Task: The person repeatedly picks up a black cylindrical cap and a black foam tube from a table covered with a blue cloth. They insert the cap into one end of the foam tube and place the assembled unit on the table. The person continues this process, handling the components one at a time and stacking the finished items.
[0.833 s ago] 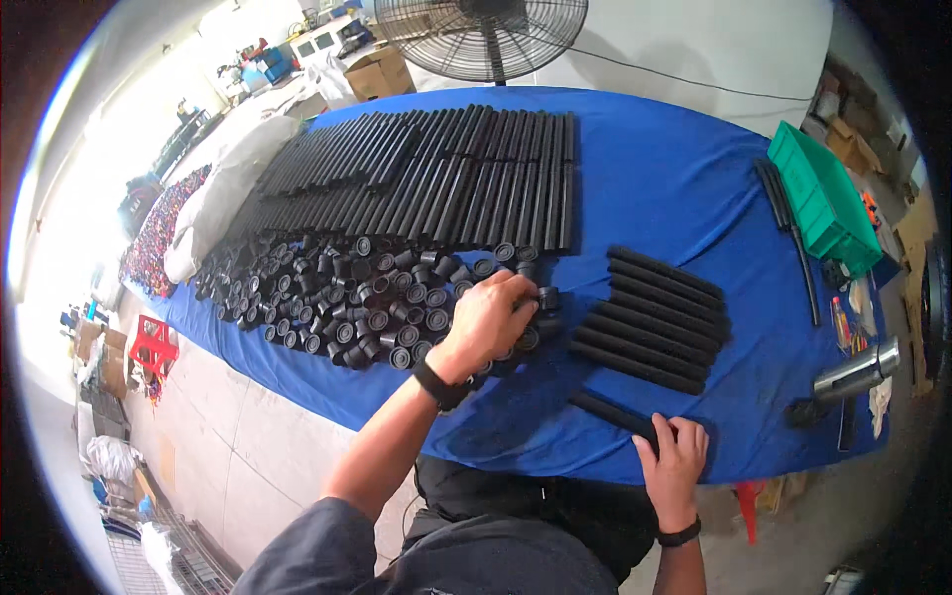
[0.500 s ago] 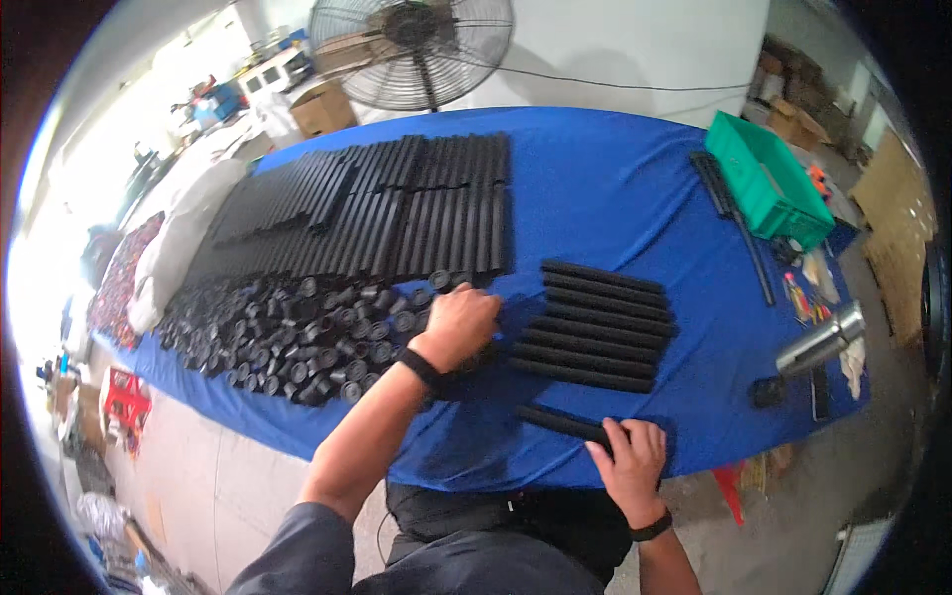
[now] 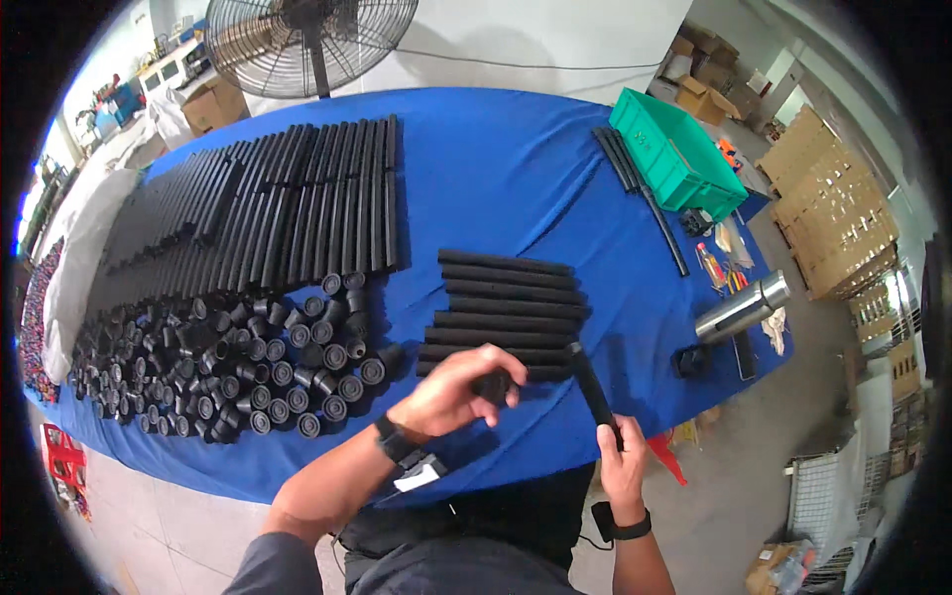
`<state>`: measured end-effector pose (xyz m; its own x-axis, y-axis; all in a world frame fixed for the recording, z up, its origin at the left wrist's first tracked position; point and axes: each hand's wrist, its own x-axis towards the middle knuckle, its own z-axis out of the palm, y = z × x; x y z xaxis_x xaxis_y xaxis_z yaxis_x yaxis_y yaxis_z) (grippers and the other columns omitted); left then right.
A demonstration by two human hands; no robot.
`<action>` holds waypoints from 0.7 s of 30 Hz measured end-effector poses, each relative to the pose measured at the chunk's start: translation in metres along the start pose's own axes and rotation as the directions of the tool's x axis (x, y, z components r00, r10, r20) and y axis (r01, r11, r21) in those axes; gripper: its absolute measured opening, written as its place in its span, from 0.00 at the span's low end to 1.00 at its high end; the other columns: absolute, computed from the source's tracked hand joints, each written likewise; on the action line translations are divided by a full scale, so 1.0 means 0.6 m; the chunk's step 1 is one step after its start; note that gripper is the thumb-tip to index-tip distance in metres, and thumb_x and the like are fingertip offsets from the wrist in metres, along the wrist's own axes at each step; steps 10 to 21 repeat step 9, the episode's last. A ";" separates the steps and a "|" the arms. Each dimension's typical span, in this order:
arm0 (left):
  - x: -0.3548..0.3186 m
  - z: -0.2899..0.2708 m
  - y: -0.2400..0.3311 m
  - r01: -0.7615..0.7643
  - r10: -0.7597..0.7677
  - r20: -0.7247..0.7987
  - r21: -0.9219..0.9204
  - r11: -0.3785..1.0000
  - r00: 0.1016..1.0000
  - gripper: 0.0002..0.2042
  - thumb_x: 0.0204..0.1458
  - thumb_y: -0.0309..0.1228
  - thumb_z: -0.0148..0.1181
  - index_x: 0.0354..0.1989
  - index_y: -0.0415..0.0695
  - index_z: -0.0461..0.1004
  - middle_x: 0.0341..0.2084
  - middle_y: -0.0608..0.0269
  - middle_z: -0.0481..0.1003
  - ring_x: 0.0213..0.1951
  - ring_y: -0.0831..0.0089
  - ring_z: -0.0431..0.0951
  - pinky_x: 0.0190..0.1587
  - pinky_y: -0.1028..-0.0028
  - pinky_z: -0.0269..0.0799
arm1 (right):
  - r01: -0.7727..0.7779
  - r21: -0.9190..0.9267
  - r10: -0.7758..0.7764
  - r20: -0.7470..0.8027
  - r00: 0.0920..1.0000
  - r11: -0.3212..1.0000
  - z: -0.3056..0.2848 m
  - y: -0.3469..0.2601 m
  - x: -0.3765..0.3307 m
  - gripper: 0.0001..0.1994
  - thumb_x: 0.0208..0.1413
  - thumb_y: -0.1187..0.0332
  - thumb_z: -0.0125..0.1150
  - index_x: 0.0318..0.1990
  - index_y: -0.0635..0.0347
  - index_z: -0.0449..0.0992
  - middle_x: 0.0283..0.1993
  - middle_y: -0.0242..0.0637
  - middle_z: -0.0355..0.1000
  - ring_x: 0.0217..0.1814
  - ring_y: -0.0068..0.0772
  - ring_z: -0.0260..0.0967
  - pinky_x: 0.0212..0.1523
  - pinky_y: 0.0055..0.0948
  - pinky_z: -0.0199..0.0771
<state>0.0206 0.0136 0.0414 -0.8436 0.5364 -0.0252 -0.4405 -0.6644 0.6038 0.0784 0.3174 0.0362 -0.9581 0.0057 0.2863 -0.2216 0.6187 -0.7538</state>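
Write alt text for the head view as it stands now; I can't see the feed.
Over a blue-covered table, the left hand grips a small black cap while the right hand holds a black tube tilted up. A short row of black tubes lies just beyond; a pile of caps sits left, a green bin far right.

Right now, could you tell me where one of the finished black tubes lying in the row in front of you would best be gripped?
Probably around the middle of the nearest black tube, from above. The row lies crosswise, tubes side by side and touching, so only the tops and ends are free. The right hand grips its own tube near the lower end.
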 end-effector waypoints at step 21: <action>-0.003 -0.015 -0.065 0.213 -0.240 0.470 0.112 0.971 0.850 0.30 0.59 0.30 0.66 0.69 0.37 0.64 0.26 0.62 0.76 0.24 0.75 0.73 0.28 0.75 0.71 | -0.376 0.180 0.270 0.434 0.860 0.909 -0.009 -0.004 -0.096 0.24 0.52 0.70 0.76 0.51 0.62 0.66 0.39 0.31 0.71 0.40 0.20 0.67 0.42 0.24 0.69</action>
